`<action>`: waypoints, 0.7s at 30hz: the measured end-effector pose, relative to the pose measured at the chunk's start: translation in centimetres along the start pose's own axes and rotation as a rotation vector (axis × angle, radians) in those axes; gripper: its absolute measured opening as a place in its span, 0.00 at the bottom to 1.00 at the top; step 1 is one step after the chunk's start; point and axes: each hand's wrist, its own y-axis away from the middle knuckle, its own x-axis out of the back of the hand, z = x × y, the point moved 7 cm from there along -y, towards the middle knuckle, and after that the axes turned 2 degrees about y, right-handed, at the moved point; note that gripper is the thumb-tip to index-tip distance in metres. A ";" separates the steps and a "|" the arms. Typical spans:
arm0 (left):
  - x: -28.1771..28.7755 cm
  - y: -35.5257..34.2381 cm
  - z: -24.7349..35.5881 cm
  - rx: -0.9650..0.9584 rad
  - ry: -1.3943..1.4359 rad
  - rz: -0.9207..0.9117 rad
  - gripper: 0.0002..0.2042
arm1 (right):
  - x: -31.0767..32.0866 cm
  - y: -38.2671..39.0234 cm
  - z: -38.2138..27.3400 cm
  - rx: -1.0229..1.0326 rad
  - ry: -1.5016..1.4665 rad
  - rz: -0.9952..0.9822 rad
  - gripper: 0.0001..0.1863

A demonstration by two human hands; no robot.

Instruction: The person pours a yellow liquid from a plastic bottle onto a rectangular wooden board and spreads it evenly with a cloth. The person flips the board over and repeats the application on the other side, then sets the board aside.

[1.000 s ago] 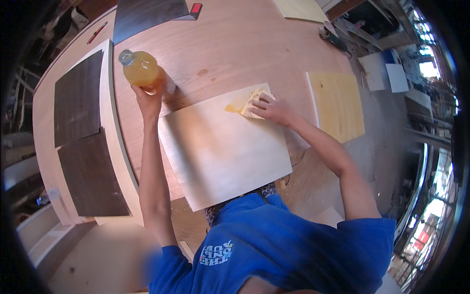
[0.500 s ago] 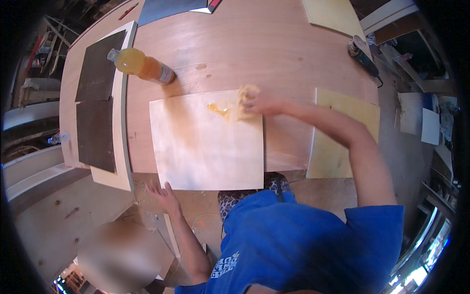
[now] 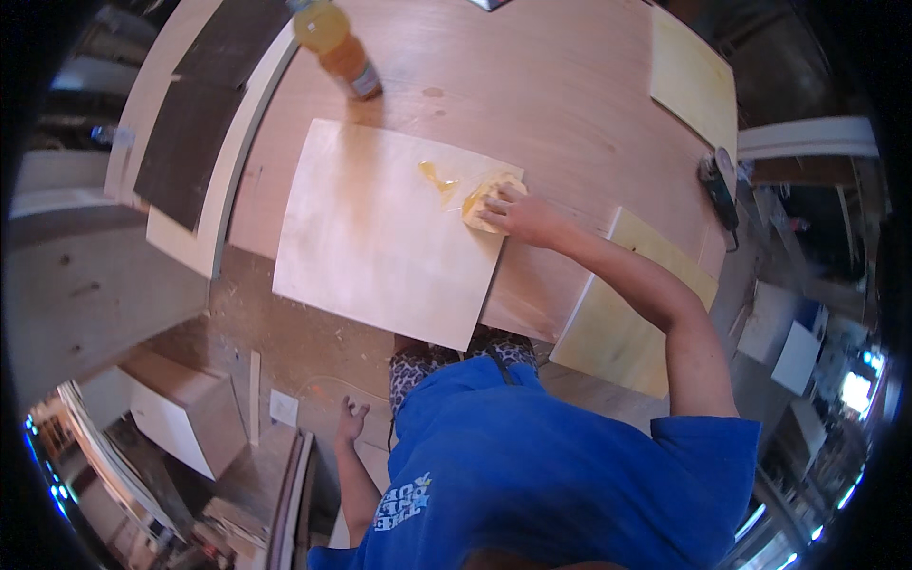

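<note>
My right hand point(image 3: 513, 214) grips a crumpled yellowish cloth point(image 3: 483, 201) against the right edge of a pale wooden panel point(image 3: 370, 247) on the worktable point(image 3: 503, 85). A puddle of yellow liquid point(image 3: 437, 180) lies on the panel just left of the cloth. A bottle of orange-yellow liquid point(image 3: 337, 52) stands beyond the panel's back edge, its top reaching the table's far side in view. My left hand point(image 3: 352, 418) hangs low, off the table below the panel, empty with fingers loosely apart.
Dark sheets point(image 3: 185, 142) lie on pale boards at the left. Yellowish panels point(image 3: 636, 294) lie right of my arm and at the back right point(image 3: 689, 66). A dark corded power tool point(image 3: 714, 195) rests on the right edge. Boxes point(image 3: 185, 427) and boards are on the floor.
My left hand has let go of the bottle, which now stands on the table, and has dropped below the table edge. My right hand still presses the cloth on the panel. The view has shifted.
</note>
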 end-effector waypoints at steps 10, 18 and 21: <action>-2.0 1.0 4.5 -0.174 0.219 0.045 0.31 | -3.0 -0.7 3.8 -0.025 -0.042 -0.049 0.23; -5.2 0.7 -4.2 -0.074 0.312 0.097 0.30 | 1.5 3.0 0.4 0.169 0.015 0.154 0.23; -6.5 1.3 -3.6 -0.032 0.281 -0.015 0.30 | 0.4 -0.3 -4.5 0.083 0.056 0.142 0.22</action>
